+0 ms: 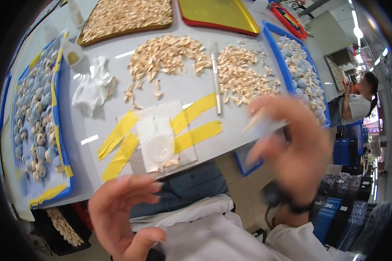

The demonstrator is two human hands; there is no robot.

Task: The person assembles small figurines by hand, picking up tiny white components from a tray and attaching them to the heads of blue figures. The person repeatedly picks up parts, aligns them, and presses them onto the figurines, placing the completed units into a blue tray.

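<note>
My left hand is held low near the table's front edge, fingers curved and apart, with nothing in it. My right hand, blurred by motion, is raised at the right with a small pale blue-and-white piece between thumb and fingers. Its exact kind is too smeared to tell. Between the hands, a clear round dish sits on a white pad fixed with strips of yellow tape. A few beige pieces lie at its near side. Farther back are two piles of small pointed beige pieces, with a silver rod between them.
A blue tray of round blue-and-beige pieces stands left, and another blue tray of pale pieces right. A crumpled white cloth lies near the left tray. Behind are a full tray and a yellow tray. Another person works far right.
</note>
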